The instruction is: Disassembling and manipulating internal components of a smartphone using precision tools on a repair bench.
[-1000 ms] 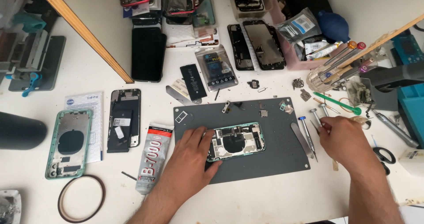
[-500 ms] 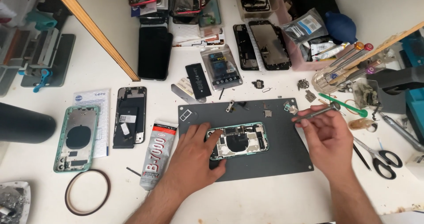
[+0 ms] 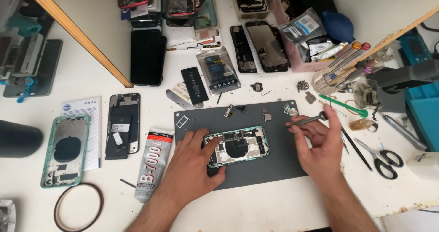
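An opened green phone body with bare internals lies on a dark grey work mat. My left hand rests on the mat with its fingers pressed on the phone's left end. My right hand hovers to the right of the phone and grips a slim metal tool that points left. Small screws and a little part lie near the mat's far edge.
A glue tube, a black phone frame, an empty green rear housing and a ring of wire lie to the left. Scissors, a green-handled tool and a screwdriver rack sit to the right. Batteries and phone parts crowd the back.
My right hand lifted the slim metal tool from the tools at the mat's right and brought it over the mat's right part. My left hand stayed on the phone.
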